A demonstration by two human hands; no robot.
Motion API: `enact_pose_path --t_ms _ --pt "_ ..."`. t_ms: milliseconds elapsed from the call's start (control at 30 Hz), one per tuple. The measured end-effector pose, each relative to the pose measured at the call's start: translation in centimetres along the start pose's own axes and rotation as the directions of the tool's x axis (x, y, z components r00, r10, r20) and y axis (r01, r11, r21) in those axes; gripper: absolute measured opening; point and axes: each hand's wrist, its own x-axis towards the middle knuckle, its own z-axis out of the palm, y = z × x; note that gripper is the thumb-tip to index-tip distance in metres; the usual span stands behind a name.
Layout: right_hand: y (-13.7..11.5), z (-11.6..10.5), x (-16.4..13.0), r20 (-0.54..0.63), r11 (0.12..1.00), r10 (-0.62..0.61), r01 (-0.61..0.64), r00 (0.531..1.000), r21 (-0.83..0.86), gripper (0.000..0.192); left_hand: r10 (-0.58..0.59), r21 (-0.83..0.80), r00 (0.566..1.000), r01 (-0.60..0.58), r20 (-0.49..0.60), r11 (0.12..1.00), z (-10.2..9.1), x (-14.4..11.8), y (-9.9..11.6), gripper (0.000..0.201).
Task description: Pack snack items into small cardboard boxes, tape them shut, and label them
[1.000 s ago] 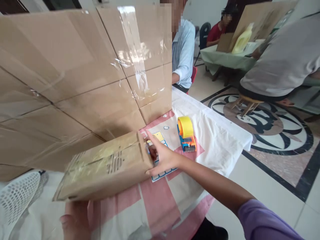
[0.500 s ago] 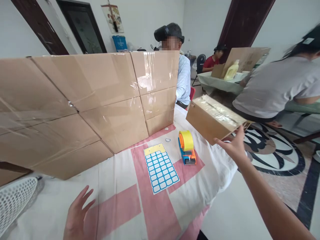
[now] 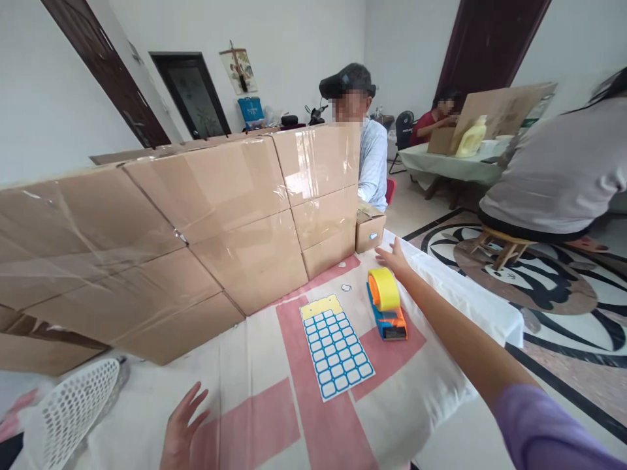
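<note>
Cloth-covered worktop (image 3: 255, 418): left hand (image 3: 180, 431) nearest, fingers spread, grip released. One blue label sheet (image 3: 336, 346), one tape dispenser (image 3: 386, 303). Right hand (image 3: 394, 259) open, grasping nothing, just beside one small cardboard box (image 3: 369, 232) at far edge.

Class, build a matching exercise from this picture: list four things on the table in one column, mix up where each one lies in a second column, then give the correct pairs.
Things:
1. small cardboard box
2. tape dispenser
3. label sheet
4. left hand

Places:
A. flat on the pink stripe, left of the dispenser
B. at the table's far end, just beyond the right hand
C. near edge, fingers spread, holding nothing
D. between the label sheet and the right forearm

Pairs: 1-B, 2-D, 3-A, 4-C
</note>
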Motion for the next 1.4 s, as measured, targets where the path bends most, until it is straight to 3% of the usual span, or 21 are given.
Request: enact_pose_path --t_ms 167,233,300,333,367,433,500,567,600,633,667,733,833,900,1133,1267,1400 --pt "3.7 -7.4 -12.1 0.049 0.994 0.09 -0.093 0.995 0.058 0.053 0.008 0.033 0.999 -0.006 -0.054 0.999 0.2 -0.6 0.7 0.057" --pt "4.3 -10.0 -17.5 0.097 0.996 -0.005 0.013 0.995 -0.088 0.036 -0.012 0.076 0.998 0.017 -0.063 0.997 0.6 -1.2 1.6 0.054" --pt "4.0 -11.1 -22.1 0.098 0.945 -0.192 0.211 0.976 -0.25 0.022 -0.036 0.137 0.998 0.043 -0.049 0.99 1.1 -1.9 2.5 0.051" --pt "3.5 -10.9 -24.0 0.177 0.892 -0.298 0.34 0.938 -0.297 0.018 -0.043 0.166 0.998 0.049 -0.036 0.985 1.4 -2.1 2.8 0.05" --pt "2.7 -10.3 -25.7 0.289 0.823 -0.397 0.478 0.871 -0.307 0.02 -0.043 0.191 0.999 0.046 -0.022 0.98 1.6 -2.3 3.1 0.05" --pt "1.0 -7.7 -28.0 0.542 0.657 -0.494 0.7 0.68 -0.28 0.036 -0.015 0.227 1.0 0.012 0.011 0.974 1.8 -2.6 3.3 0.047" --pt "-0.8 -4.2 -29.2 0.733 0.525 -0.468 0.822 0.494 -0.22 0.049 0.031 0.238 0.999 -0.04 0.04 0.97 1.9 -2.6 3.3 0.043" --pt "-2.1 -0.7 -29.7 0.848 0.446 -0.417 0.887 0.326 -0.122 0.056 0.067 0.241 0.996 -0.079 0.057 0.967 1.8 -2.6 3.2 0.039" --pt "-2.4 0.7 -29.8 0.877 0.436 -0.388 0.895 0.284 -0.097 0.057 0.07 0.245 0.996 -0.082 0.058 0.966 1.6 -2.6 3.1 0.039" --pt "-2.6 1.9 -29.7 0.892 0.437 -0.36 0.894 0.274 -0.098 0.058 0.064 0.25 0.997 -0.075 0.053 0.965 1.5 -2.7 3.1 0.039" --pt "-2.5 2.7 -29.5 0.896 0.444 -0.333 0.887 0.294 -0.126 0.057 0.052 0.257 0.998 -0.061 0.042 0.965 1.3 -2.7 3.1 0.039" --pt "-1.9 3.4 -28.8 0.873 0.45 -0.286 0.86 0.395 -0.241 0.056 0.029 0.268 1.0 -0.031 0.011 0.963 1.0 -2.8 3.1 0.04" --pt "-0.6 2.7 -27.6 0.778 0.417 -0.27 0.797 0.567 -0.436 0.051 0.021 0.266 1.0 -0.015 -0.018 0.964 0.8 -2.9 3.2 0.04" --pt "0.3 2.0 -26.7 0.715 0.395 -0.277 0.755 0.642 -0.524 0.048 0.014 0.253 1.0 -0.013 -0.004 0.967 0.9 -2.8 3.1 0.04" --pt "1.4 2.8 -25.1 0.607 0.4 -0.256 0.654 0.752 -0.642 0.048 0.055 0.233 0.983 -0.096 0.178 0.968 1.1 -2.2 2.1 0.037" --pt "0.3 3.4 -24.1 0.592 0.402 -0.234 0.631 0.771 -0.664 0.048 0.042 0.249 0.979 -0.092 0.199 0.964 1.2 -2.1 1.8 0.036" --pt "-2.0 4.6 -20.5 0.598 0.405 -0.202 0.622 0.776 -0.67 0.05 0.019 0.268 0.983 -0.069 0.185 0.961 1.4 -2.2 2.2 0.036"
